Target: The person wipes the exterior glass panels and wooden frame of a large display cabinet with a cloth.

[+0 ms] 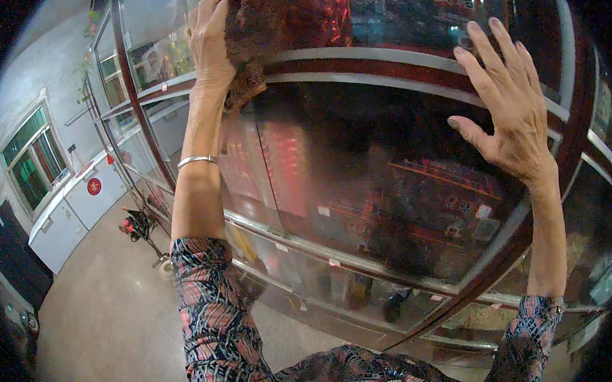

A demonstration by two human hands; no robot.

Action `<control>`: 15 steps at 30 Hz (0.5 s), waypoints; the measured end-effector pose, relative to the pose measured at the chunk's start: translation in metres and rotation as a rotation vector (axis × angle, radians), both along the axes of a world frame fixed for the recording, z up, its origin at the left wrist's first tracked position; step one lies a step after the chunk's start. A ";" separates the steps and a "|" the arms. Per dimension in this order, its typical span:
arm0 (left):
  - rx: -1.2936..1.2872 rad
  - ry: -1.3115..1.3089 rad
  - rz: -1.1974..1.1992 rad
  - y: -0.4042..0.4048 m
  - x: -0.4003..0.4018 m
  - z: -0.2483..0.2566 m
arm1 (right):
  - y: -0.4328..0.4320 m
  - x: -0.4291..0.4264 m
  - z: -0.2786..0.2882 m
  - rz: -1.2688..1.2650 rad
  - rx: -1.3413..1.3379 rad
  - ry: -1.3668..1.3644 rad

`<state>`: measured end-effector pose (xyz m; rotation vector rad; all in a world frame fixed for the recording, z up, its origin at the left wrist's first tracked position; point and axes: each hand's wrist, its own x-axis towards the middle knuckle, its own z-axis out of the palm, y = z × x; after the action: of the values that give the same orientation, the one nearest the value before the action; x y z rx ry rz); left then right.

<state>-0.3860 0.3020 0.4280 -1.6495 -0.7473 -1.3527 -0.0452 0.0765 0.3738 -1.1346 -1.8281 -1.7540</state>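
Note:
My left hand grips a dark brown cloth at the top of the view, against the upper front of a glass display cabinet with dark red and silvery frame bars. Part of the cloth hangs below the hand, beside the wrist. On the right, my right hand holds nothing; its fingers are spread in front of the cabinet's glass and upper frame bar. Whether its palm touches the glass cannot be told. Behind the large glass pane are red boxes and dark boxes with orange edges, blurred by reflections.
Lower glass shelves hold assorted goods. At the left, a glass case with a dark red post adjoins the cabinet. A wheeled or long-handled tool stands on the floor. White chest freezers line the wall under a window.

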 end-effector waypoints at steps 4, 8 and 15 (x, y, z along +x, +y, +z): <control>0.247 0.010 -0.202 0.019 0.011 -0.028 | -0.007 0.005 0.006 0.121 -0.124 -0.011; 0.226 -0.228 -0.373 -0.003 0.057 -0.063 | -0.004 0.003 0.007 0.263 -0.180 0.045; 0.423 -0.263 -0.476 -0.071 0.170 -0.067 | 0.008 0.012 0.004 0.477 -0.077 0.125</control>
<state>-0.2156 0.2308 0.3607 -1.3644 -0.1798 -1.9364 -0.0329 0.0848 0.3778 -0.7308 -1.9056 -1.3218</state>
